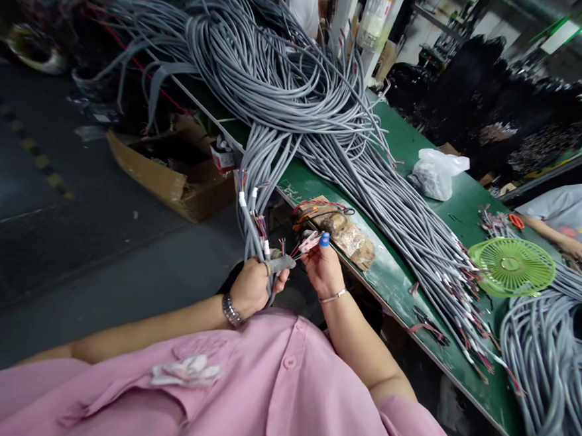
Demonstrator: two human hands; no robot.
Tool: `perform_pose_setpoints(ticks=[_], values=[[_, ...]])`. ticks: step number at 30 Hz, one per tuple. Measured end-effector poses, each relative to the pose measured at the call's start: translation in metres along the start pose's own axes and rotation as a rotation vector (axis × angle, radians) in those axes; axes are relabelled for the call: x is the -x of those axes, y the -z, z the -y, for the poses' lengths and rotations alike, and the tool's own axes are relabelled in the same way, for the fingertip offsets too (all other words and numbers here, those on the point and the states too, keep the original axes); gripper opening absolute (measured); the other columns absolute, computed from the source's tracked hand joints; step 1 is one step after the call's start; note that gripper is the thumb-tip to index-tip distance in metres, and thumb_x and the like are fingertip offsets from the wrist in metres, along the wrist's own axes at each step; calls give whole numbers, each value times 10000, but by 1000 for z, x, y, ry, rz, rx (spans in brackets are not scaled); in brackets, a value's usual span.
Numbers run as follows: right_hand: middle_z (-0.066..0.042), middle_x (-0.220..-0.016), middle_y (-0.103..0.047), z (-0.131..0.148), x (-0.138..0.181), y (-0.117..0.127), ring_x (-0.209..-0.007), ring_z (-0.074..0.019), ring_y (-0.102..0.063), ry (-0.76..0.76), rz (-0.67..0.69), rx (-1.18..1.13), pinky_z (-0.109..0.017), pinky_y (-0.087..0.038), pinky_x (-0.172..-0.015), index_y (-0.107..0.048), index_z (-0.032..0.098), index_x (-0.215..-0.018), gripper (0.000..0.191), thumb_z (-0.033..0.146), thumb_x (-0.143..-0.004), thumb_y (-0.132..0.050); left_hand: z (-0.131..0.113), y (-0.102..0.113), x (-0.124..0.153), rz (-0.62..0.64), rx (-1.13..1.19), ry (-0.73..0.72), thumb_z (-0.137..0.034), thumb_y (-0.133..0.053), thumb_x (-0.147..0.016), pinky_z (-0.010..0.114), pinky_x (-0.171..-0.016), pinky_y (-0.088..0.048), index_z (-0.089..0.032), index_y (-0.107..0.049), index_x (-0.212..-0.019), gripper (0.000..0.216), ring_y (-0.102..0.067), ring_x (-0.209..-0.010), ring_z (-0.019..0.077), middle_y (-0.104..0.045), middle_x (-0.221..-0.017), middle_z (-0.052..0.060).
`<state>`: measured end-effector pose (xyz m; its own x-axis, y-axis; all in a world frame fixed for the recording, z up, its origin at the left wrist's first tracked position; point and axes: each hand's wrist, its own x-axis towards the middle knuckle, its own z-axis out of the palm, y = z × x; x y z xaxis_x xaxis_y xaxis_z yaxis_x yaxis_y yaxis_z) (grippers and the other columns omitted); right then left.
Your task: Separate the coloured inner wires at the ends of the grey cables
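Observation:
My left hand (251, 287) is closed around several grey cables (262, 159) hanging off the table edge in front of me. A grey covering wraps its thumb, which presses on a cable end. Thin coloured wires (296, 250) fan out from that end toward my right hand (323, 272). The right fingers are pinched on these wires, and one fingertip wears a blue cover (324, 239). At those fingertips shows a small pink-and-white piece (310, 242) that I cannot make out. White bands (243, 199) mark other stripped cable ends just above my left hand.
Long grey cable bundles (367, 190) cover much of the green table (294, 178). A worn wooden block (352, 239), pliers (430, 324), a green fan (511, 265) and a plastic bag (438, 174) lie there. A cardboard box (159, 175) stands below left. A co-worker's arm (553, 235) is at right.

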<state>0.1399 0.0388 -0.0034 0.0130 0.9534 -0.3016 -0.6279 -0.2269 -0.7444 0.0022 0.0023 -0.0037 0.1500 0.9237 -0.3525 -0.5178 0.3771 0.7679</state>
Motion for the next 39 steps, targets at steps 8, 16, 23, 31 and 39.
perform_pose_setpoints(ticks=[8,16,23,31,39], values=[[-12,-756,-624,-1,3,3,-666,-121,-552,-74,71,-21,-234,-468,-612,-637,193,-851,478,660,-756,-604,-1,0,0,3,-47,1,-305,-716,-681,193,-345,-301,-162,-572,-663,204,-438,-378,77,-553,-488,-25],[-37,-797,-663,10,18,23,-682,-130,-599,-262,335,250,-257,-512,-625,-646,157,-884,485,600,-693,-706,1,9,7,1,-82,-28,-324,-695,-693,194,-352,-331,-164,-578,-670,200,-457,-379,84,-565,-493,-16],[19,-628,-613,25,21,17,-546,-82,-529,-170,327,563,-217,-447,-560,-648,155,-732,343,451,-641,-796,7,14,10,43,-164,-24,-287,-722,-686,189,-351,-325,-165,-566,-634,205,-468,-385,85,-564,-502,-16],[33,-579,-589,19,14,8,-524,-75,-467,-108,394,660,-213,-388,-532,-637,149,-673,386,501,-620,-786,9,16,11,125,-290,54,-275,-727,-654,201,-354,-353,-146,-611,-622,176,-477,-365,94,-583,-492,7],[1,-713,-644,9,18,21,-620,-96,-566,-203,344,498,-223,-476,-602,-664,157,-814,396,524,-683,-742,12,19,5,110,-234,64,-311,-711,-698,206,-352,-348,-148,-604,-640,203,-484,-373,98,-587,-500,7]])
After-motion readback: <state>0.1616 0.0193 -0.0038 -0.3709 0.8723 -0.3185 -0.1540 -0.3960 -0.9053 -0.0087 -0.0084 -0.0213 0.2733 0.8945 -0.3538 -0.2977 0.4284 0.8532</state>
